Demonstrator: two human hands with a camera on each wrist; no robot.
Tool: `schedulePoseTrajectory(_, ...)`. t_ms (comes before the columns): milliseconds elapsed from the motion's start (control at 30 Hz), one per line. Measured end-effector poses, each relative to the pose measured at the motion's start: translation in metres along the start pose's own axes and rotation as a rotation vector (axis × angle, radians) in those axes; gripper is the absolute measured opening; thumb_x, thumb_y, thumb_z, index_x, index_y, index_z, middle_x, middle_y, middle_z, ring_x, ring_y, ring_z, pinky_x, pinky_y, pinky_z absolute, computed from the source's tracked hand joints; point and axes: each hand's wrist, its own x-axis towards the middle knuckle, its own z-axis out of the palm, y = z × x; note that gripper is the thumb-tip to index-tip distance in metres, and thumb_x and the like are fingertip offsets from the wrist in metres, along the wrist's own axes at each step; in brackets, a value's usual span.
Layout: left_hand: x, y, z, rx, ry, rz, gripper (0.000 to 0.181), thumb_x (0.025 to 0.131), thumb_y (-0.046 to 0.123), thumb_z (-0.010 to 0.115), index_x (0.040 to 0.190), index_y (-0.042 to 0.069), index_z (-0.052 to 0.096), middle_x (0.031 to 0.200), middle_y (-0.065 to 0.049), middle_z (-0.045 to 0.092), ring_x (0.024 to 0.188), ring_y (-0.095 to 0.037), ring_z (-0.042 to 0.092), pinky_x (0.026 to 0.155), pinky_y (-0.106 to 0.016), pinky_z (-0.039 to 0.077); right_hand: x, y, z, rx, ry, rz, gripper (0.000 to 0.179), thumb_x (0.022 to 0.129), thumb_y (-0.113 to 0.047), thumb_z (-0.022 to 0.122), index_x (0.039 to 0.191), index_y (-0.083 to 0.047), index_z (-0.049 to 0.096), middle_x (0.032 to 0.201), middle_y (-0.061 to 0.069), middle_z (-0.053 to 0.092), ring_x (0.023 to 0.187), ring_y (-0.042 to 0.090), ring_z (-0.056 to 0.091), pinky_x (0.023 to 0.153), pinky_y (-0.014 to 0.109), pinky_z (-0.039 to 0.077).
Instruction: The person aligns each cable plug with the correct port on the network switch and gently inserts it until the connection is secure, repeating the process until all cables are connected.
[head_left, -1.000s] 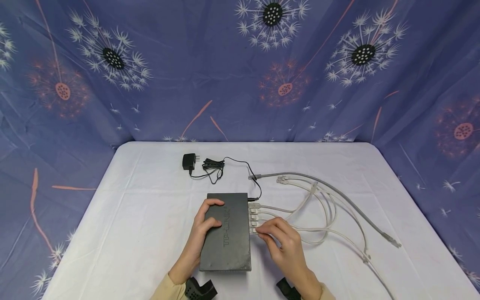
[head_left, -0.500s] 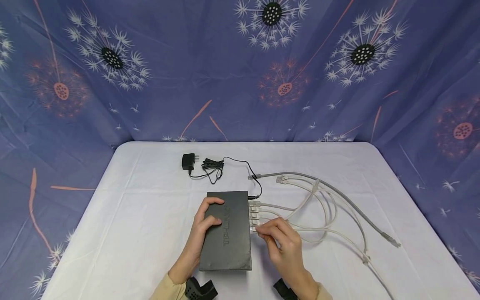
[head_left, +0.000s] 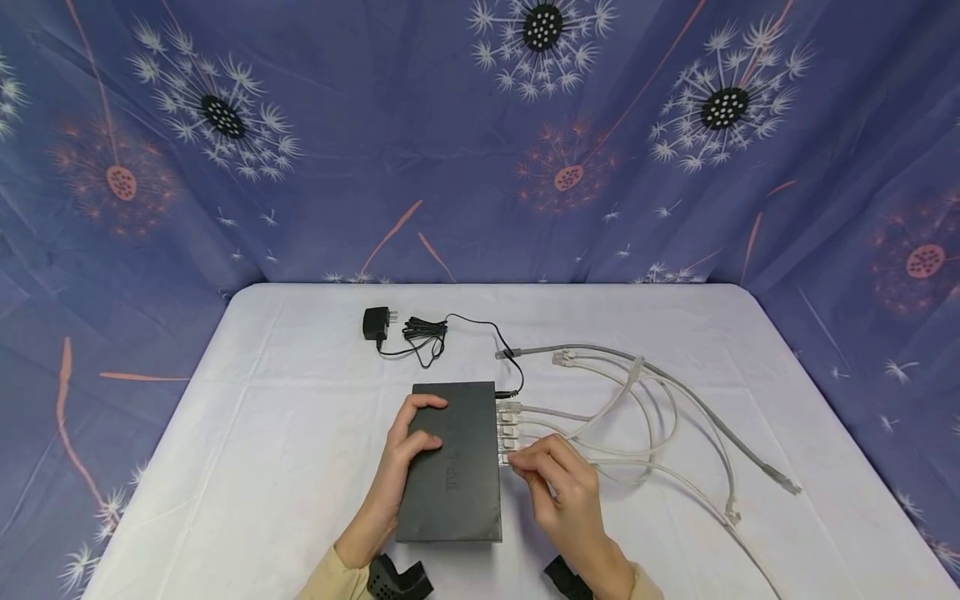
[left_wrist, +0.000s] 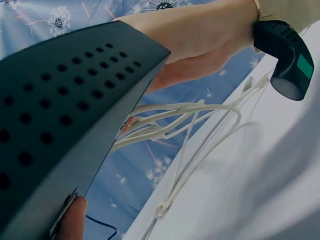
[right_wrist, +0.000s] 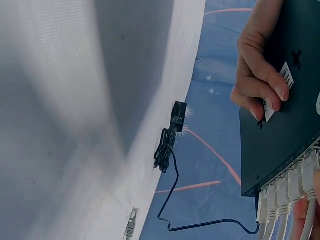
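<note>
A black network switch is held above the table, tilted slightly. My left hand grips its left side, with thumb and index finger on the top face; more fingers press its underside in the right wrist view. Several white Ethernet plugs sit in a row along the switch's right edge. With thumb and index finger, my right hand pinches the plug nearest me in that row, at its port. Whether that plug is fully seated is hard to tell. A black power plug sits at the row's far end.
A black power adapter with a bundled cord lies at the back of the white table. White cables loop to the right, beside a loose grey Ethernet cable. A patterned cloth hangs behind.
Between frames the switch tilts a little, so its embossed lettering shows less. The white cable loops shift slightly on the right. Both hands keep their holds.
</note>
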Motion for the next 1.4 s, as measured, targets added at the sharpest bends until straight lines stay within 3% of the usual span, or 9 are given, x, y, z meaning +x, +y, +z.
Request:
schedulePoseTrajectory(100, 0.000, -0.001, -0.001, -0.008, -0.003, 0.007, 0.043, 0.080, 0.005, 0.045, 0.121, 0.015, 0.054, 0.120, -0.010, 0.046, 0.102, -0.031, 0.041, 0.087, -0.041, 0.032, 0.000, 0.001, 0.000, 0.011, -0.012, 0.001, 0.020, 0.093, -0.009, 0.060, 0.076, -0.001, 0.069, 0.078, 0.005, 0.062, 0.068, 0.019, 0.059, 0.065, 0.020, 0.048)
schedulePoseTrajectory(200, 0.000, 0.000, -0.003, -0.003, -0.004, 0.005, 0.043, 0.080, 0.005, 0.046, 0.121, 0.015, 0.054, 0.118, -0.011, 0.046, 0.101, -0.031, 0.043, 0.086, -0.040, 0.033, -0.001, 0.002, 0.000, 0.033, -0.027, 0.008, 0.007, 0.084, 0.002, 0.066, 0.078, -0.001, 0.069, 0.078, 0.005, 0.062, 0.068, 0.018, 0.059, 0.065, 0.019, 0.047)
schedulePoseTrajectory(333, 0.000, 0.000, -0.004, -0.008, -0.006, -0.002, 0.042, 0.081, 0.005, 0.046, 0.122, 0.012, 0.054, 0.117, -0.013, 0.046, 0.099, -0.030, 0.044, 0.085, -0.038, 0.036, -0.002, 0.002, 0.000, 0.061, -0.064, 0.029, 0.025, 0.066, 0.018, 0.069, 0.080, -0.002, 0.068, 0.079, 0.006, 0.061, 0.069, 0.019, 0.059, 0.065, 0.019, 0.047)
schedulePoseTrajectory(400, -0.001, 0.000, -0.004, -0.021, -0.010, -0.008, 0.042, 0.081, 0.005, 0.046, 0.122, 0.010, 0.053, 0.117, -0.014, 0.045, 0.099, -0.029, 0.044, 0.083, -0.036, 0.038, -0.002, 0.002, -0.001, 0.066, -0.085, 0.040, 0.031, 0.062, 0.021, 0.069, 0.082, -0.003, 0.068, 0.080, 0.006, 0.061, 0.070, 0.019, 0.060, 0.065, 0.018, 0.047)
schedulePoseTrajectory(533, -0.001, -0.002, -0.005, -0.043, -0.014, -0.014, 0.041, 0.082, 0.004, 0.045, 0.123, 0.007, 0.052, 0.118, -0.015, 0.044, 0.099, -0.028, 0.044, 0.082, -0.034, 0.039, -0.003, 0.002, -0.002, 0.054, -0.123, 0.059, 0.031, 0.063, 0.020, 0.071, 0.083, -0.003, 0.069, 0.083, 0.005, 0.061, 0.073, 0.018, 0.060, 0.068, 0.019, 0.047)
schedulePoseTrajectory(867, 0.002, -0.009, -0.007, -0.029, 0.006, 0.003, 0.038, 0.084, 0.009, 0.045, 0.121, 0.007, 0.054, 0.121, -0.011, 0.046, 0.106, -0.028, 0.041, 0.090, -0.038, 0.031, -0.003, 0.000, -0.008, -0.054, -0.197, 0.121, 0.020, 0.073, 0.004, 0.073, 0.087, -0.009, 0.071, 0.088, -0.004, 0.062, 0.082, 0.014, 0.058, 0.076, 0.020, 0.043)
schedulePoseTrajectory(1133, 0.004, -0.012, -0.008, -0.044, 0.014, 0.026, 0.037, 0.085, 0.009, 0.044, 0.120, 0.004, 0.054, 0.122, -0.011, 0.046, 0.108, -0.028, 0.040, 0.092, -0.039, 0.029, 0.002, 0.004, -0.017, 0.086, -0.291, 0.255, 0.026, 0.079, 0.010, 0.068, 0.096, -0.010, 0.069, 0.096, -0.002, 0.063, 0.085, 0.013, 0.060, 0.074, 0.019, 0.048)
schedulePoseTrajectory(1300, 0.005, -0.013, -0.009, -0.037, 0.011, 0.030, 0.036, 0.085, 0.010, 0.044, 0.120, 0.004, 0.054, 0.120, -0.011, 0.046, 0.106, -0.028, 0.041, 0.091, -0.038, 0.030, 0.018, 0.001, -0.025, 0.089, -0.266, 0.305, 0.030, 0.077, 0.015, 0.067, 0.098, -0.006, 0.068, 0.093, 0.003, 0.064, 0.076, 0.013, 0.059, 0.067, 0.019, 0.047)
schedulePoseTrajectory(1400, 0.005, -0.013, -0.009, -0.028, 0.009, 0.030, 0.036, 0.086, 0.010, 0.044, 0.120, 0.005, 0.054, 0.118, -0.012, 0.047, 0.105, -0.028, 0.042, 0.090, -0.037, 0.031, 0.025, 0.006, -0.031, 0.081, -0.256, 0.324, 0.032, 0.076, 0.017, 0.066, 0.100, -0.004, 0.067, 0.093, 0.004, 0.064, 0.075, 0.015, 0.061, 0.069, 0.019, 0.048)
